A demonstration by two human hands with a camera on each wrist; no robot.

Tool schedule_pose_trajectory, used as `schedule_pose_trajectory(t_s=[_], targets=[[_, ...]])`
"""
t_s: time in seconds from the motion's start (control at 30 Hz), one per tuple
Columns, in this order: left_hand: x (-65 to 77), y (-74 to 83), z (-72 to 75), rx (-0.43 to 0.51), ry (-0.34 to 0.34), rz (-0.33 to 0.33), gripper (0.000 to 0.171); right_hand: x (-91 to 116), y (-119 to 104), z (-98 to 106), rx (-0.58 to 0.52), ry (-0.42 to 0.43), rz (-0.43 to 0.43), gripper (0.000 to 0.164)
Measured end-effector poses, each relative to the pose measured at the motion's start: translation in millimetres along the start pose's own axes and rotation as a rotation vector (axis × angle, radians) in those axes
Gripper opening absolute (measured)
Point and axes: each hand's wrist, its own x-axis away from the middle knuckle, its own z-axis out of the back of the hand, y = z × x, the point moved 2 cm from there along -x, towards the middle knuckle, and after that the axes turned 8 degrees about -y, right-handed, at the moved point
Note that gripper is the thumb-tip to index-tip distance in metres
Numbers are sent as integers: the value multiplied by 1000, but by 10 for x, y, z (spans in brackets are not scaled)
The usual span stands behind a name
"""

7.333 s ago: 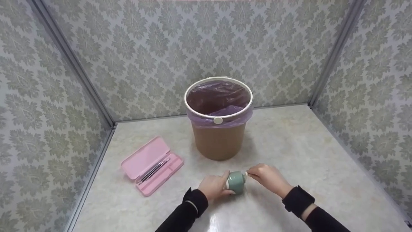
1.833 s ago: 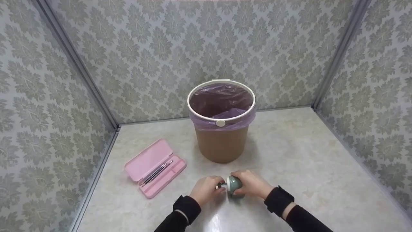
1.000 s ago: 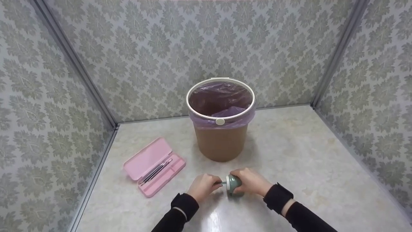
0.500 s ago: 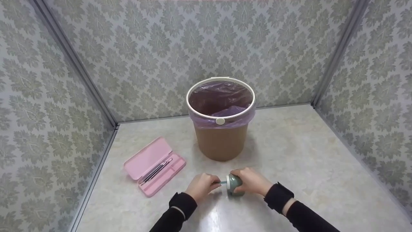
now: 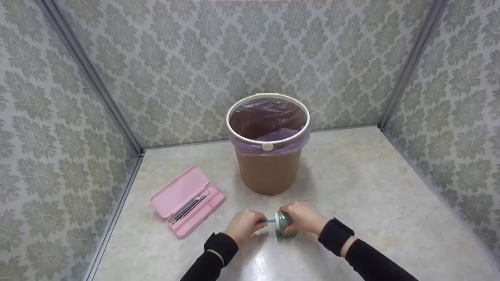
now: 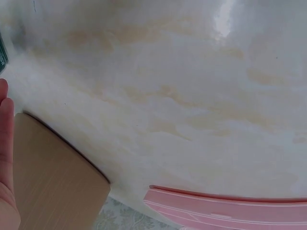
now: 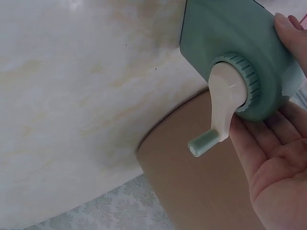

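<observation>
In the head view my right hand (image 5: 306,218) grips the green hand-crank pencil sharpener (image 5: 285,222) from the right, low over the table. Its white front ring faces left. My left hand (image 5: 244,224) pinches a thin blue-green pencil (image 5: 270,221) that runs into that front; its other end is hidden by the fingers. In the right wrist view the sharpener's cream crank (image 7: 225,96) with a green knob points down, untouched by the fingers. Only the edge of my left hand (image 6: 6,153) shows in the left wrist view.
Behind the hands stands a brown bin (image 5: 267,175) lined with a purple bag (image 5: 250,148). At the left an opened pink pencil case (image 5: 179,191) holds several dark patterned pencils (image 5: 191,207). Patterned walls enclose the marbled table (image 5: 351,175) at the back and sides.
Earliest, my left hand held the sharpener and the right was at its crank. Now my right holds it, while my left pinches the pencil, drawn slightly left since 1.8 s ago.
</observation>
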Motion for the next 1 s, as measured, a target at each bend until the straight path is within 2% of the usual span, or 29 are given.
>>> schedule_pose_trajectory(t_s=[0.27, 0.83, 0.93, 1.0], targets=[[3, -7, 19, -28, 6, -8, 9, -34, -19, 24, 95, -15, -21, 39], [4, -27, 35, 16, -25, 5, 7, -57, -24, 22, 147, -37, -32, 40], [33, -69, 50, 21, -33, 1, 8, -59, -23, 27, 147, -48, -28, 40], [80, -124, 81, 10, -36, 26, 7, -50, -11, 45, 144, -49, -21, 40]])
